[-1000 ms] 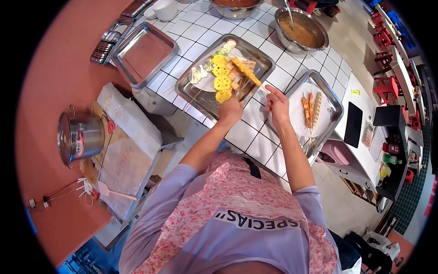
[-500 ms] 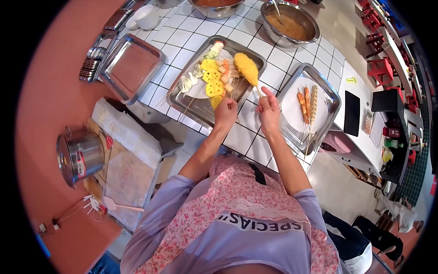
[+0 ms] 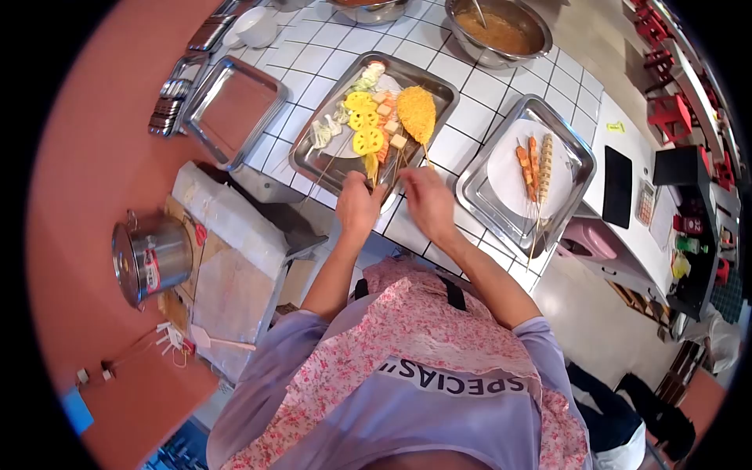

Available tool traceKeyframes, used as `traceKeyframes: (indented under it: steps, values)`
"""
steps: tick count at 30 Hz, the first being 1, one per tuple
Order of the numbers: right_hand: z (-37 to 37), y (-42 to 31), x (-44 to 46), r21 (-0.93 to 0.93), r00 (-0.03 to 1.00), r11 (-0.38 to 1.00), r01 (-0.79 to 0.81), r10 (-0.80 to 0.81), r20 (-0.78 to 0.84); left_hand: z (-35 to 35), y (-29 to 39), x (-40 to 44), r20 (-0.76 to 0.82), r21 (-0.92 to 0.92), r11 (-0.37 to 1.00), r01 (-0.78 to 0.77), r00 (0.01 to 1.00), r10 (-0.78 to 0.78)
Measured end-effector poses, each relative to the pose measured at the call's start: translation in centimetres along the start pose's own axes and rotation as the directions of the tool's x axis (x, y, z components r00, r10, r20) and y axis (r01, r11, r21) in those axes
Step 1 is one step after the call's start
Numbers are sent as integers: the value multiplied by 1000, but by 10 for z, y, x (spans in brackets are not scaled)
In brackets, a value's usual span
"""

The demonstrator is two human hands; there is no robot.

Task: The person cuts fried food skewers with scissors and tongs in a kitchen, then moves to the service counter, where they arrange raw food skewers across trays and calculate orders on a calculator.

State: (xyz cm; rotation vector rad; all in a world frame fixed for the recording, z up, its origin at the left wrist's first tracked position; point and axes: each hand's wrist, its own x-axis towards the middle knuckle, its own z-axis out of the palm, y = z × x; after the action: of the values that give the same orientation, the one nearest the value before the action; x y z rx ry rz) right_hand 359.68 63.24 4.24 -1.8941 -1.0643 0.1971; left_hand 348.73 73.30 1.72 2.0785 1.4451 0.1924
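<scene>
A metal tray (image 3: 427, 72) holds several skewers: yellow lotus root slices (image 3: 367, 141), pale leafy vegetable pieces (image 3: 322, 133), and tofu-like cubes with orange pieces (image 3: 399, 142). A golden breaded cutlet on a stick (image 3: 416, 114) lies on the tray's right side. At the near rim, my left hand (image 3: 359, 207) is closed around the stick ends below the yellow slices; which stick it grips is partly hidden. My right hand (image 3: 429, 204) is beside it, near the cutlet's stick and other stick ends. Motion blurs its fingers, so its hold does not show.
Right of my hands is another tray (image 3: 578, 149) with a few skewers on white paper. A bare tray (image 3: 274, 98) stands left. Bowls of sauce (image 3: 501, 35) sit at the back. A lidded steel pot (image 3: 160, 258) and a pink spatula (image 3: 227, 342) are lower left.
The breaded cutlet, held up by my right hand before, now lies flat in the tray. My right hand has let go of its stick and moved left and nearer, towards my left hand.
</scene>
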Motion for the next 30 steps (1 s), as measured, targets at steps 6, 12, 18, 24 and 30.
traceKeyframes:
  steps: [6, 12, 18, 24, 30]
  values:
    - [29, -1, 14, -223, 882, 973, -61, 157, 443, -3, 8, 1, -89, 49, 997, 52, 995, -48]
    - [84, 18, 41, 10, 716, 860, -510, 418, 558, 0, -12, 0, -170, -237, 970, -56, 985, 16]
    - [72, 7, 28, 405, 563, 397, -824, 493, 663, -18, -8, -14, -302, -339, 937, -84, 953, -24]
    - [13, -17, 19, 430, 511, 297, -853, 304, 804, -26, -18, -18, -327, -435, 894, -111, 944, -42]
    - [-19, -9, 10, 505, 636, 406, -761, 315, 705, -21, -31, -13, -339, -438, 884, -161, 941, 3]
